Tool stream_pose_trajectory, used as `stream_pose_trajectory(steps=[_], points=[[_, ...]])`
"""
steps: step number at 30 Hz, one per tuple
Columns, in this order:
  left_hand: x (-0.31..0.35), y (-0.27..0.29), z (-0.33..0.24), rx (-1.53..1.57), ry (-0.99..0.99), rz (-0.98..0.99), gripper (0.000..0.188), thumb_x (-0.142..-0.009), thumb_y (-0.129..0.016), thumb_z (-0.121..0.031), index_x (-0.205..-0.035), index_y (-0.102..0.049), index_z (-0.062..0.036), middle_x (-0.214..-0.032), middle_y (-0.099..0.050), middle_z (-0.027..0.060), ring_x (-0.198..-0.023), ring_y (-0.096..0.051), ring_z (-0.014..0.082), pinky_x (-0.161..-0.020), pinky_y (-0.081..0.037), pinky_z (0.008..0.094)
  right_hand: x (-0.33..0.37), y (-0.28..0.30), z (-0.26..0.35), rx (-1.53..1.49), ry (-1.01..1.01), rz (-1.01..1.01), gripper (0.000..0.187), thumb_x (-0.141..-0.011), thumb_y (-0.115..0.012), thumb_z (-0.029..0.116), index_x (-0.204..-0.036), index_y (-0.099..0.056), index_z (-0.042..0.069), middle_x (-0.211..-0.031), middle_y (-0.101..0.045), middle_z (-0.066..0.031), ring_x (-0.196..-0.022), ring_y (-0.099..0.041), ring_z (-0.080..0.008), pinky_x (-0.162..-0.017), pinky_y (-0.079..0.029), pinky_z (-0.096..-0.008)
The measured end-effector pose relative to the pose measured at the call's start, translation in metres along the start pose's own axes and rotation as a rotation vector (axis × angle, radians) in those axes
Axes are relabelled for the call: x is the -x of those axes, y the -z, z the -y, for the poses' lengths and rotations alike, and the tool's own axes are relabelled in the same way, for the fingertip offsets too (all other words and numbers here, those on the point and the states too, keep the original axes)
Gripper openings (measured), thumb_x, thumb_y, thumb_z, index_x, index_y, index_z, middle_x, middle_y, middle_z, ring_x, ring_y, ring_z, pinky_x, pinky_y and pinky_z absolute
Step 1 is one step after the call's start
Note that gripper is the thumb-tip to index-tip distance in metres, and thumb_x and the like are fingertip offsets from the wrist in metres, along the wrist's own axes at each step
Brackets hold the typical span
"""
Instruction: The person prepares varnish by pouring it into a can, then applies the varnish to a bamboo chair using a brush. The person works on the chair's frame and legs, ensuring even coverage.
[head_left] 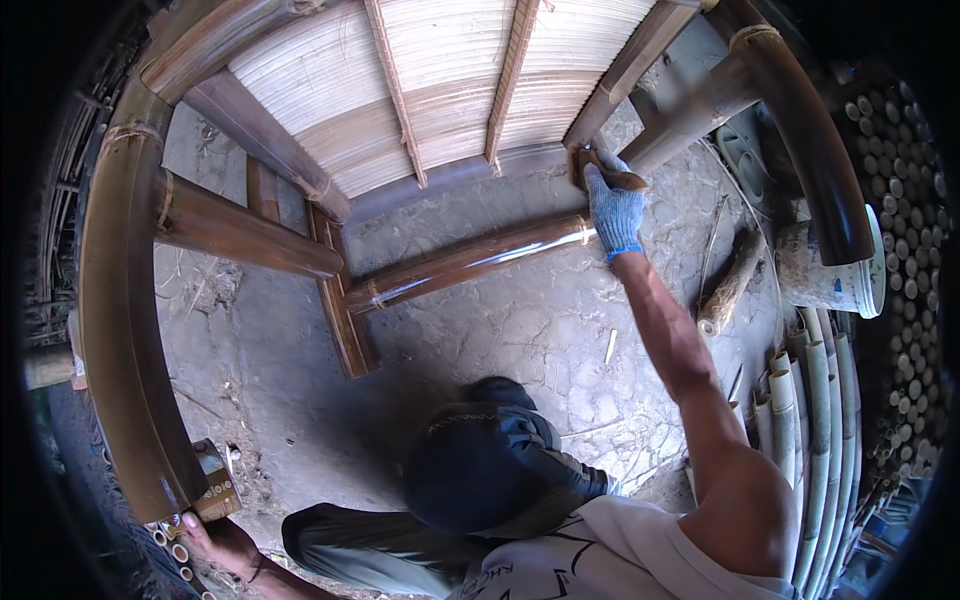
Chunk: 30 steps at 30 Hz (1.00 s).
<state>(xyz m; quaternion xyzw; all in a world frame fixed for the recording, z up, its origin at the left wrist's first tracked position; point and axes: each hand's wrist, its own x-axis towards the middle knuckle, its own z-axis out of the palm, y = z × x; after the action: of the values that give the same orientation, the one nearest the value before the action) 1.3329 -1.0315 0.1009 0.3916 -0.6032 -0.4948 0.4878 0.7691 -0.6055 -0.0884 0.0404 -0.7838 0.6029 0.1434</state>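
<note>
A bamboo chair frame lies around my hands, with thick brown poles and a pale slatted panel [450,70]. My right hand [615,205], in a blue-grey knitted glove, reaches to the panel's right lower corner. Its fingers are closed around a curved brown piece [628,181] whose kind I cannot make out. The right end of a shiny brown crossbar [470,258] meets the frame beside the glove. At the lower left, my bare left hand [225,548] grips the end of a thick curved bamboo pole [125,330]. The thumb rests on it; the other fingers are mostly hidden.
A dirty white bucket [825,265] stands at the right, near a short log [733,283]. Bamboo poles [820,430] stand at the lower right, beside stacked cut ends [900,170]. A small brown box-like block [218,480] sits near my left hand.
</note>
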Motion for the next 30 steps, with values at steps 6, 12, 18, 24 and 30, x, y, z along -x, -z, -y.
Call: stream_pose_trajectory(steps=[6, 12, 18, 24, 30], points=[[0.017, -0.028, -0.007, -0.217, -0.083, -0.046, 0.08, -0.085, -0.074, -0.044, -0.138, -0.04, 0.0061, -0.141, -0.045, 0.0207, -0.129, -0.043, 0.0279, -0.111, -0.029, 0.0446, 0.025, -0.098, -0.045, 0.133, 0.26, -0.283, 0.027, -0.084, -0.065, 0.003, -0.112, -0.066, 0.005, -0.101, -0.064, -0.0142, -0.096, -0.062, -0.031, -0.089, -0.05, -0.0401], [0.052, -0.022, -0.004, -0.322, -0.064, -0.066, 0.08, -0.087, -0.071, -0.043, -0.142, -0.038, 0.0057, -0.139, -0.047, 0.019, -0.126, -0.046, 0.0278, -0.111, -0.032, 0.0426, 0.124, -0.184, 0.049, -0.07, 0.219, 0.006, 0.02, -0.08, -0.067, 0.0, -0.093, -0.054, 0.007, -0.089, -0.059, -0.0119, -0.086, -0.055, -0.0333, -0.079, -0.048, -0.0409], [0.077, -0.052, -0.012, -0.327, 0.046, -0.093, 0.093, -0.077, -0.076, -0.047, -0.142, -0.034, 0.0048, -0.14, -0.043, 0.0207, -0.128, -0.043, 0.031, -0.111, -0.031, 0.0464, 0.177, -0.232, 0.093, -0.284, 0.294, 0.548, 0.023, -0.086, -0.072, 0.016, -0.108, -0.067, 0.014, -0.103, -0.06, -0.0135, -0.094, -0.063, -0.0347, -0.082, -0.053, -0.0413], [0.092, -0.052, -0.005, -0.212, 0.071, -0.015, 0.09, -0.079, -0.077, -0.04, -0.146, -0.033, 0.0005, -0.142, -0.044, 0.0176, -0.129, -0.044, 0.0294, -0.11, -0.033, 0.0448, 0.139, -0.235, 0.042, 0.12, 0.44, 0.706, 0.024, -0.089, -0.065, 0.022, -0.112, -0.069, 0.025, -0.104, -0.059, -0.011, -0.092, -0.064, -0.0358, -0.076, -0.054, -0.0462], [0.093, -0.06, 0.006, -0.173, 0.138, 0.079, 0.088, -0.079, -0.077, -0.04, -0.145, -0.035, -0.0007, -0.14, -0.045, 0.0162, -0.127, -0.045, 0.0282, -0.108, -0.035, 0.0444, 0.088, -0.163, 0.007, 0.363, 0.536, 0.751, 0.029, -0.089, -0.06, 0.017, -0.117, -0.066, 0.025, -0.11, -0.058, -0.0102, -0.095, -0.065, -0.0344, -0.082, -0.054, -0.0446]])
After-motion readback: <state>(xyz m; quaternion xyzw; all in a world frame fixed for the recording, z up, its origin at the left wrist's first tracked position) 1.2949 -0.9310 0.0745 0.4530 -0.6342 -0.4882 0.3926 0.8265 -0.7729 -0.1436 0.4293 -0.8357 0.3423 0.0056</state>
